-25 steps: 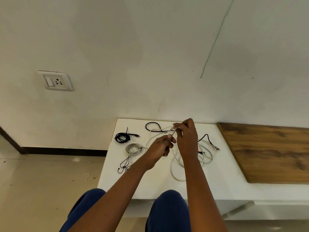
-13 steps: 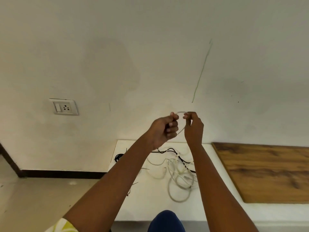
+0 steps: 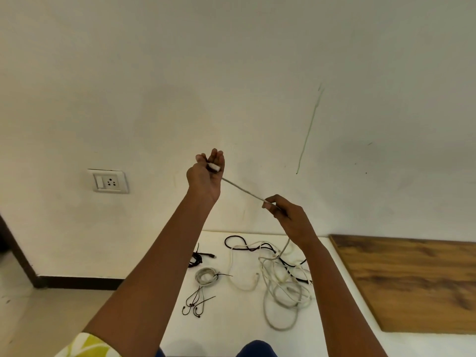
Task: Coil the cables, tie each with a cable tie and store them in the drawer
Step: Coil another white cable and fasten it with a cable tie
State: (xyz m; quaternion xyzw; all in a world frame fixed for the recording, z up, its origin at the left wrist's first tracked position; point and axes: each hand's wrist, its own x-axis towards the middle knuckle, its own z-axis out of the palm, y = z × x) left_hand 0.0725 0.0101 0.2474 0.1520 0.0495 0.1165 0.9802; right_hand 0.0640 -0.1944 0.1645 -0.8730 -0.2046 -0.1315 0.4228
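Observation:
My left hand (image 3: 206, 176) is raised in front of the wall and holds the plug end of a grey-white cable (image 3: 243, 189) under its thumb. The cable runs taut down to my right hand (image 3: 287, 217), which pinches it. From there it drops into a loose tangle of white and black cables (image 3: 280, 276) on the white table (image 3: 231, 328). A coiled grey cable (image 3: 205, 275) with a black tie lies left of the tangle, and a coiled black cable (image 3: 196, 259) lies behind it. Several black cable ties (image 3: 196, 304) lie in front of the grey coil.
A wooden board (image 3: 412, 282) covers the table's right part. A wall socket (image 3: 108, 181) is on the wall at the left. Floor and a dark skirting (image 3: 77, 281) lie left of the table. My knee (image 3: 255, 350) shows at the bottom edge.
My hands have moved apart. The left rose and went left, the right dropped to the right, drawing a straight length of cable between them. The camera tilted further up.

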